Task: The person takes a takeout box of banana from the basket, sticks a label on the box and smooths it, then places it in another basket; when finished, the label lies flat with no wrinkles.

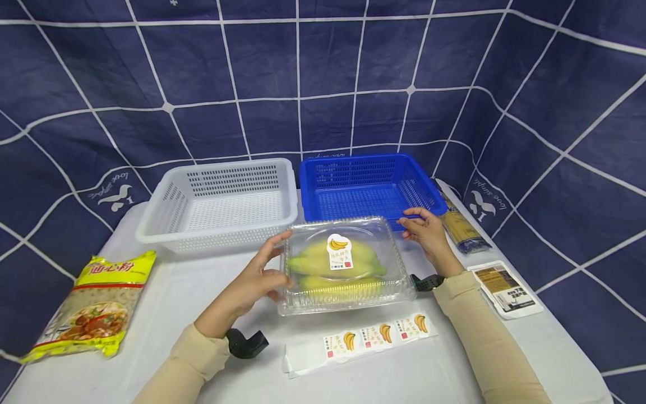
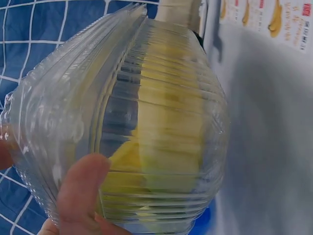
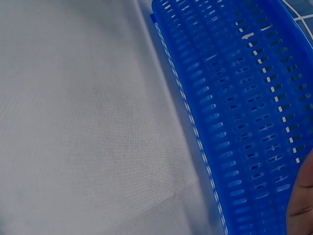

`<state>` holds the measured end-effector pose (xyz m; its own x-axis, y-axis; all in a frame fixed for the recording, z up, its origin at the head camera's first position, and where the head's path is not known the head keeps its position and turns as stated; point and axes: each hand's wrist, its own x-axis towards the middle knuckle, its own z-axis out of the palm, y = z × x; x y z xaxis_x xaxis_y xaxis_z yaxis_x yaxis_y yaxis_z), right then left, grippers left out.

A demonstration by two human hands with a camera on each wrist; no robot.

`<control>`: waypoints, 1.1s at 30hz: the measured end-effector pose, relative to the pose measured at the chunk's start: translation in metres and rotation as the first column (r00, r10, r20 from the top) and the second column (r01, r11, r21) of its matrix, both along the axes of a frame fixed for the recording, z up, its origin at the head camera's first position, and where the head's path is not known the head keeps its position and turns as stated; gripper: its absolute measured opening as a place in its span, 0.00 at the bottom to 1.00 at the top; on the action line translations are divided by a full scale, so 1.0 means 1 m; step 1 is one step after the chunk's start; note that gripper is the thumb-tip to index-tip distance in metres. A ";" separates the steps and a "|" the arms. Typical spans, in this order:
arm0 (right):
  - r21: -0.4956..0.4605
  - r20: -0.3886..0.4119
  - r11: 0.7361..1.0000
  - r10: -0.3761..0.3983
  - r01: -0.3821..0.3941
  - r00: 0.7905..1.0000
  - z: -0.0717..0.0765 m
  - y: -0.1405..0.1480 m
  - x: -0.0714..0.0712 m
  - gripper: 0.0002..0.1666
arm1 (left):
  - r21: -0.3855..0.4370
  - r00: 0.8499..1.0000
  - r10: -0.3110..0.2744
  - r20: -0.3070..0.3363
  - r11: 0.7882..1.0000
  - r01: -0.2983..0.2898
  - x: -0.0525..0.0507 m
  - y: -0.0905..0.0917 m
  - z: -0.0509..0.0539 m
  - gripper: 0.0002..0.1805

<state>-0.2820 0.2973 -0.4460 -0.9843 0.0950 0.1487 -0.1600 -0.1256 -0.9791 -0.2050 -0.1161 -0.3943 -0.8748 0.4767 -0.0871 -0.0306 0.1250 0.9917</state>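
Note:
A clear plastic clamshell box (image 1: pixel 348 292) with yellow-green bananas (image 2: pixel 166 127) inside appears tilted toward me, in front of the baskets. A white banana sticker (image 1: pixel 341 252) is on its lid. My left hand (image 1: pixel 254 280) grips the box's left side; in the left wrist view its thumb presses the ribbed wall. Just beyond the box's right side, my right hand (image 1: pixel 429 235) has its fingers loosely bent near the front rim of the blue basket (image 1: pixel 353 202). Nothing shows in its fingers; whether they touch the rim I cannot tell. In the right wrist view only part of this hand (image 3: pixel 302 200) shows.
A white basket (image 1: pixel 232 210) stands beside the blue one. A strip of banana stickers (image 1: pixel 370 342) lies in front of the box. At left is a yellow food bag (image 1: pixel 101 303); at right lie a pasta pack (image 1: pixel 461 221) and a white flat pack (image 1: pixel 506 289).

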 end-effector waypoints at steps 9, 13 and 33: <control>0.036 0.022 0.999 -0.036 0.035 0.999 0.000 -0.001 -0.001 0.08 | 0.008 0.999 0.023 -0.036 1.000 -0.022 -0.012 0.003 0.035 0.58; 0.075 0.032 0.995 -0.066 0.063 0.997 0.000 0.000 0.000 0.15 | 0.017 0.998 0.034 -0.046 0.999 -0.034 -0.020 0.004 0.050 0.57; 0.040 0.086 0.999 -0.029 0.025 0.996 0.002 0.000 0.002 0.11 | 0.019 0.997 0.068 -0.035 0.998 -0.067 -0.076 0.028 0.093 0.54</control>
<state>-0.2804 0.2974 -0.4439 -0.9908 0.1174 0.0672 -0.0773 -0.0836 -0.9935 -0.2813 -0.0881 -0.3015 -0.9075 0.4174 -0.0472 -0.0028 0.1064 0.9943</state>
